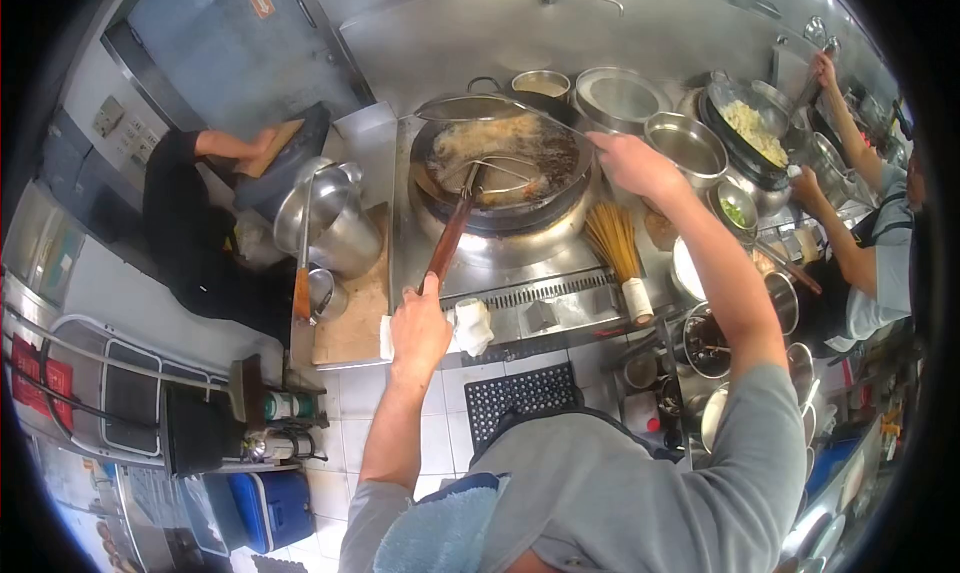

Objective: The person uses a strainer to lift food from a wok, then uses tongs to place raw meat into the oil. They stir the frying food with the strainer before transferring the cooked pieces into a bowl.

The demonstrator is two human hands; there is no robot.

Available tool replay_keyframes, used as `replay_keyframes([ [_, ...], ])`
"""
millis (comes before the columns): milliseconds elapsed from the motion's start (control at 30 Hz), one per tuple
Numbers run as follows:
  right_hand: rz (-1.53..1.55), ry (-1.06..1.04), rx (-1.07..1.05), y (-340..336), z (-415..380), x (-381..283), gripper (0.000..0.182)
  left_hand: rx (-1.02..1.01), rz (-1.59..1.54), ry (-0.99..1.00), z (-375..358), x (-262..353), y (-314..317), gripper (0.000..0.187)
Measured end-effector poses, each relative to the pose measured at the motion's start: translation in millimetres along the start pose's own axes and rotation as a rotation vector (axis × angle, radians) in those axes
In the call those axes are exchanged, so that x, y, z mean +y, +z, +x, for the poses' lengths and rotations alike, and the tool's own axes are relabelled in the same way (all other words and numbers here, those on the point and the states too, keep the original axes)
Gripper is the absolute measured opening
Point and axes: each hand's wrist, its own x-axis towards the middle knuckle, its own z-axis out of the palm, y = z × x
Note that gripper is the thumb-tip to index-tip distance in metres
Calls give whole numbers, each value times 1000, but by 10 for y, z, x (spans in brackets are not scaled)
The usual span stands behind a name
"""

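My left hand (420, 328) is wrapped around the wooden handle of a strainer (455, 235), whose metal frame reaches down into the wok. My right hand (640, 165) grips the thin handle of a round, shallow skimmer (468, 108), held flat above the wok's far rim. In the wok (425, 188) dark oil bubbles around pale golden food (490, 138), and a few browned pieces lie near the strainer frame. The food's kind is hard to make out.
A bamboo wok brush (612, 241) lies right of the stove. Metal pots (688, 145) stand behind it. On the left are a steel pot (345, 238) and a co-worker's arm (225, 145) by a bin. Another co-worker (865, 263) works at right beside a wok of food (752, 133).
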Motion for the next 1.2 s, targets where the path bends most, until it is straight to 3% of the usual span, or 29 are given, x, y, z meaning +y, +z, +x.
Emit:
replay_keyframes([
  [133,171,-41,70,-53,-345,338,43,-60,-29,19,98,-229,-94,41],
  [233,334,352,-127,-319,-594,51,42,-58,28,111,311,-427,-250,42],
  [367,579,510,-134,-46,-755,152,43,-121,22,187,629,-693,-406,40],
  [467,589,484,47,461,-905,132,44,-147,-117,271,851,-935,-599,40],
  [500,561,493,87,647,-933,89,45,-162,-174,309,954,-1059,-608,33],
  [633,659,583,211,1078,-1031,-405,49,-610,-851,-206,1056,-938,-888,13],
  [733,495,447,404,1707,-1024,-420,52,-765,-1096,-261,1158,-995,-709,12],
  [833,489,463,428,1851,-980,-591,52,-837,-1376,-351,1165,-916,-620,12],
  [933,728,642,331,1629,-977,-903,54,-810,-1424,-399,1137,-823,-566,15],
  [1033,817,651,358,1624,-1059,-915,57,-832,-1507,-379,1142,-876,-499,15],
  [1200,567,600,382,1790,-1150,-891,54,-891,-1567,-407,1129,-702,-485,17],
])
